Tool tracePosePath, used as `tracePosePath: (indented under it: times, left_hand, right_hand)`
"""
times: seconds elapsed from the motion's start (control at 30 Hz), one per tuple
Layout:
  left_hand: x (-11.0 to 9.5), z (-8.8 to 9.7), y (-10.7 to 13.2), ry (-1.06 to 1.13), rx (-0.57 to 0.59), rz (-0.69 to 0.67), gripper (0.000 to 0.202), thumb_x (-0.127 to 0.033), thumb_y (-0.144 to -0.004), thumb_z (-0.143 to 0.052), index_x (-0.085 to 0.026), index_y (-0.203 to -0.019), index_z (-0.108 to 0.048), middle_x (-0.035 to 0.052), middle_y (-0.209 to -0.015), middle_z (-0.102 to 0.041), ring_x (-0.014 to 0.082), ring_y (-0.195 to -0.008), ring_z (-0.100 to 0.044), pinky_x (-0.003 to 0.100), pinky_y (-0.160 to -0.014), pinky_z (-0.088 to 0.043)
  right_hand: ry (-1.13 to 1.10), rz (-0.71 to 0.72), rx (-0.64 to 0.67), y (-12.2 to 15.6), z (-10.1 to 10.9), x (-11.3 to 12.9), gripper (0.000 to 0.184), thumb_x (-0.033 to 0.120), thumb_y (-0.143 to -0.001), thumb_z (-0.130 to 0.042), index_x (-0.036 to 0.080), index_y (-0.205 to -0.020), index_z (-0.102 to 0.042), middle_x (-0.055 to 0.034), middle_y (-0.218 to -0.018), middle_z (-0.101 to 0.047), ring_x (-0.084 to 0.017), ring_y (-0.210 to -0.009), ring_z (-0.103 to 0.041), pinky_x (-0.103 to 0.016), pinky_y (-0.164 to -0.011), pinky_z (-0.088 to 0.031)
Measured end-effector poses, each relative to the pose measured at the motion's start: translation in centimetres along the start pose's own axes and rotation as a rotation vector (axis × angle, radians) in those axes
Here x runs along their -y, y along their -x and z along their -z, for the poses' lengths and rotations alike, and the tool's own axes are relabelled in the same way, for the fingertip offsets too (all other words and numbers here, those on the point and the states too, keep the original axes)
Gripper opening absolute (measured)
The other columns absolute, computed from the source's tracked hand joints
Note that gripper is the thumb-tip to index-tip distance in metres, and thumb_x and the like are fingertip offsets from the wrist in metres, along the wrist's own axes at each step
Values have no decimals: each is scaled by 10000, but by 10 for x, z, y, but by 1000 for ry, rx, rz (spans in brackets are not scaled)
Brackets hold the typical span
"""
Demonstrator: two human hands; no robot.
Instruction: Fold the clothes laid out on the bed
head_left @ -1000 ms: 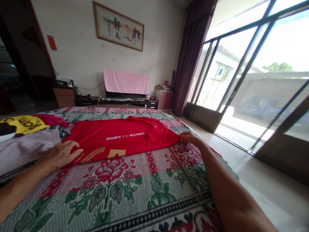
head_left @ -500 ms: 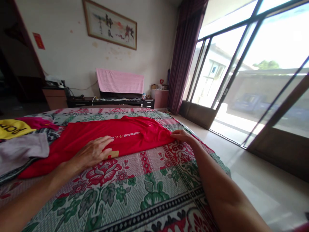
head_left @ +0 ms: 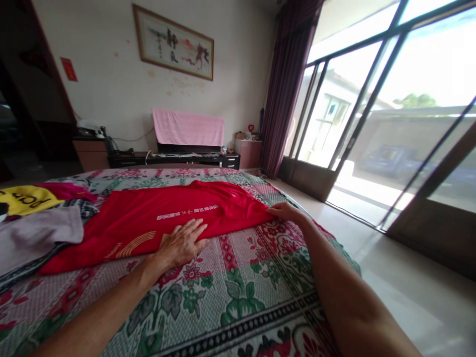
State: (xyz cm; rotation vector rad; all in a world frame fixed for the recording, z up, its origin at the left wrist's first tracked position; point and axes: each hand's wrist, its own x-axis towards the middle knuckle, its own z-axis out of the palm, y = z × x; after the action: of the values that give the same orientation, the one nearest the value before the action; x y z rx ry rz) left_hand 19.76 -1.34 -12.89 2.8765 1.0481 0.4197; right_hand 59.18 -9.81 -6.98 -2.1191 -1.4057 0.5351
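Bedroom conditions are recorded as follows: a floral bedspread (head_left: 238,292) in green, red and white is spread over the bed in the foreground, and a red shirt (head_left: 167,218) is laid flat across it, lengthwise from left to right, with white lettering and gold stripes facing up. The left hand (head_left: 184,243) is placed palm down on the near edge of the red shirt, beside the gold stripes; its fingers are extended, slightly apart, and pressed flat on the cloth, with nothing gripped. The right hand (head_left: 284,212) is set at the right end of the shirt, near the edge of the bed, with its fingertips touching the fabric; whether the cloth is pinched there cannot be told. A grey garment (head_left: 40,233) is seen at the left, just beside the shirt, with a yellow garment (head_left: 26,198) and a magenta garment (head_left: 65,190) behind it. A pink towel (head_left: 188,128) is draped above a low dark cabinet (head_left: 186,159) against the far wall, below a framed picture (head_left: 173,43). A dark curtain (head_left: 284,84) is hung beside large glass doors (head_left: 372,124) at the right.
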Motion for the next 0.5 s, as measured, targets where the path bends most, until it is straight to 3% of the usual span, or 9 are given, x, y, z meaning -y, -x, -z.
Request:
tracePosePath:
  times: [0.17, 0.3, 0.4, 0.5]
  left_hand:
    - [-4, 5, 0, -1, 17, 22, 614, -578, -893, -319, -266, -1404, -458, 76, -1506, -374, 274, -1404, -299, 511, -1106, -269]
    - [-7, 7, 0, 8, 22, 32, 622, -594, -888, -323, -272, -1402, -462, 76, -1502, -382, 277, -1399, -310, 505, -1108, -273]
    - [-7, 8, 0, 17, 21, 42, 611, -591, -880, -347, -280, -1390, -479, 74, -1499, -387, 281, -1397, -315, 504, -1110, -277]
    - [-8, 10, 0, 11, 27, 43, 603, -579, -884, -347, -280, -1392, -476, 71, -1501, -384, 279, -1399, -312, 496, -1111, -279]
  right_hand:
    - [65, -62, -53, -1, -4, 5, 242, 411, -703, -701, 169, -685, -701, 59, -402, -474, -72, -415, -423, -191, -414, -310]
    - [173, -77, -116, -3, -3, 9, 168, 346, -653, -732, 181, -683, -718, 34, -499, -573, -94, -507, -508, -194, -479, -358]
    - [302, 7, -227, -3, -5, 20, 158, 326, -695, -691, 199, -773, -743, -9, -682, -677, -143, -686, -595, -206, -598, -416]
    - [373, 185, -341, -2, -21, 37, 230, 264, -781, -595, 202, -951, -736, -63, -934, -712, -187, -869, -625, -245, -772, -445]
